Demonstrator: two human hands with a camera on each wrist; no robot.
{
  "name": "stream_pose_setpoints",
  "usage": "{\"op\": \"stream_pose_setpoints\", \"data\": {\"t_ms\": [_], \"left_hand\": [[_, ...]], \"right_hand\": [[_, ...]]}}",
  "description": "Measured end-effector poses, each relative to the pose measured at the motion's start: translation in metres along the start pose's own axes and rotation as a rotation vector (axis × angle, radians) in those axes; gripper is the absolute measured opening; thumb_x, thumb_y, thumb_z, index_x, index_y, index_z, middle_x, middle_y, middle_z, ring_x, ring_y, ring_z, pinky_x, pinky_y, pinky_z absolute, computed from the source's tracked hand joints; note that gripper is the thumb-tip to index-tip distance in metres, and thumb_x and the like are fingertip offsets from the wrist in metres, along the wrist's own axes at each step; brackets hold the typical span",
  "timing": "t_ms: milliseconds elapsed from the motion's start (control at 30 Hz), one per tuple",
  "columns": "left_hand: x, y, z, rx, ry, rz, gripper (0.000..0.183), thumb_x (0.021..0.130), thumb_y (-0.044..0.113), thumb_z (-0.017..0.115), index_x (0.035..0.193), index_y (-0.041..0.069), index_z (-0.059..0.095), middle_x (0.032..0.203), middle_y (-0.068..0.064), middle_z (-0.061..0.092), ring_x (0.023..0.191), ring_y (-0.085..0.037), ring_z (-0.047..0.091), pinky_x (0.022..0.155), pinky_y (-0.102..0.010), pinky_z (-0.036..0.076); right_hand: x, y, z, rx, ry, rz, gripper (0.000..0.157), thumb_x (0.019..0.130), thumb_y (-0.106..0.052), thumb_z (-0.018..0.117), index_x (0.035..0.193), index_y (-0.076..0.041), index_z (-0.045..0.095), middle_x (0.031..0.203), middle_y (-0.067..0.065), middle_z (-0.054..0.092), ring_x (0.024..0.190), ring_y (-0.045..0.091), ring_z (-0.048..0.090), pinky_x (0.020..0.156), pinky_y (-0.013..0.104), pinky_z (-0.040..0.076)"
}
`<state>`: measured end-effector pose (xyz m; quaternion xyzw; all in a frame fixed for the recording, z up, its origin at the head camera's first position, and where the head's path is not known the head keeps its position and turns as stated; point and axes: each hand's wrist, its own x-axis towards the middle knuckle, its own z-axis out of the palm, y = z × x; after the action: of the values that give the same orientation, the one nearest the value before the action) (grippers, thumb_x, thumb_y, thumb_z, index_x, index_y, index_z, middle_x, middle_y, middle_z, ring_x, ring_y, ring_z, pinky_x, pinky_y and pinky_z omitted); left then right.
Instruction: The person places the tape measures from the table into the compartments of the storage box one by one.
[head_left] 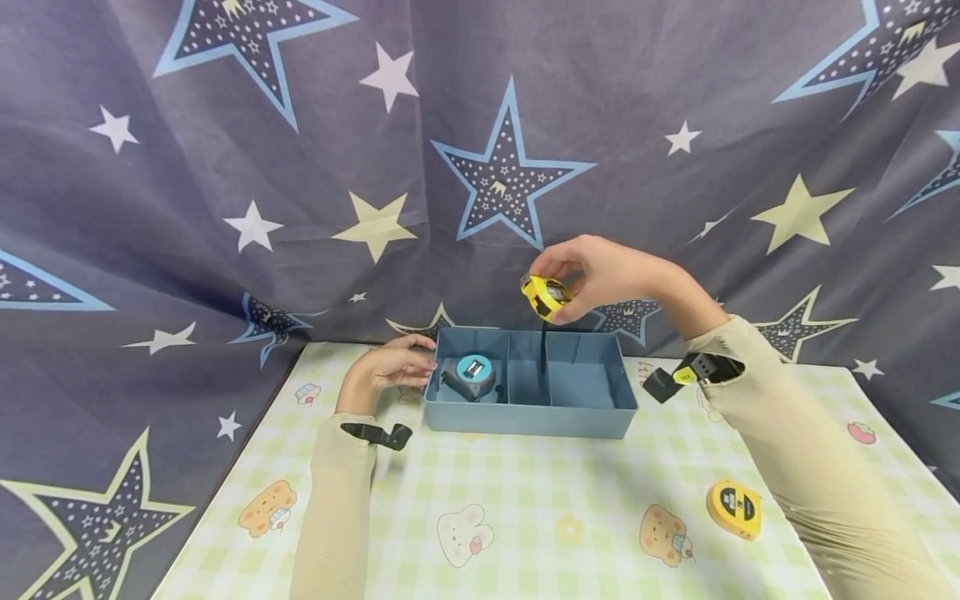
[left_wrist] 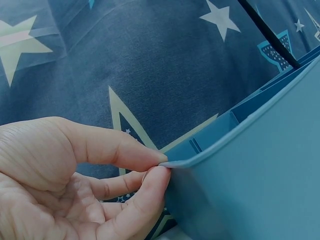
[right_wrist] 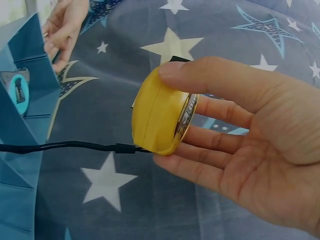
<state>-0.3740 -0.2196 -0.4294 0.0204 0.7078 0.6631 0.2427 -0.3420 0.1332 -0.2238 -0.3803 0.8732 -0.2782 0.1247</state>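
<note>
Above a blue divided box (head_left: 525,419), my right hand (head_left: 611,271) grips a yellow tape measure (head_left: 546,297) between thumb and fingers. From the tape measure a black wrist strap (right_wrist: 65,146) hangs down into the box's narrow middle compartment. My left hand (head_left: 395,364) is at the box's left end; in the left wrist view its thumb and forefinger pinch the rim (left_wrist: 185,163). In the left compartment lies a grey tape measure (head_left: 472,375) with a turquoise round face.
Another yellow tape measure (head_left: 734,509) lies on the table at the right, near the right sleeve (head_left: 825,483). A checked cloth with cartoon prints (head_left: 525,500) covers the table. A dark curtain with stars (head_left: 337,125) hangs right behind the box.
</note>
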Motion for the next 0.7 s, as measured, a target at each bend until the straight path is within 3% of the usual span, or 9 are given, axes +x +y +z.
{"op": "stream_pose_setpoints", "data": {"t_ms": [300, 700], "left_hand": [[0.002, 0.0, -0.002, 0.015, -0.025, 0.017, 0.047, 0.096, -0.006, 0.056, 0.138, -0.002, 0.035, 0.081, 0.001, 0.056, 0.07, -0.009, 0.062, 0.07, -0.021, 0.059], [0.001, 0.0, -0.001, 0.016, -0.019, 0.005, 0.052, 0.095, -0.006, 0.056, 0.141, -0.004, 0.033, 0.088, -0.001, 0.055, 0.072, -0.009, 0.061, 0.069, -0.02, 0.058]], "right_hand": [[0.008, 0.01, 0.011, -0.04, -0.048, -0.008, 0.053, 0.08, -0.007, 0.085, 0.128, -0.002, 0.063, 0.12, 0.012, 0.07, 0.116, 0.028, 0.065, 0.101, 0.043, 0.057], [0.02, 0.023, 0.034, -0.135, -0.115, -0.026, 0.052, 0.08, -0.011, 0.085, 0.127, -0.004, 0.064, 0.118, 0.012, 0.071, 0.11, 0.027, 0.066, 0.097, 0.044, 0.057]]}}
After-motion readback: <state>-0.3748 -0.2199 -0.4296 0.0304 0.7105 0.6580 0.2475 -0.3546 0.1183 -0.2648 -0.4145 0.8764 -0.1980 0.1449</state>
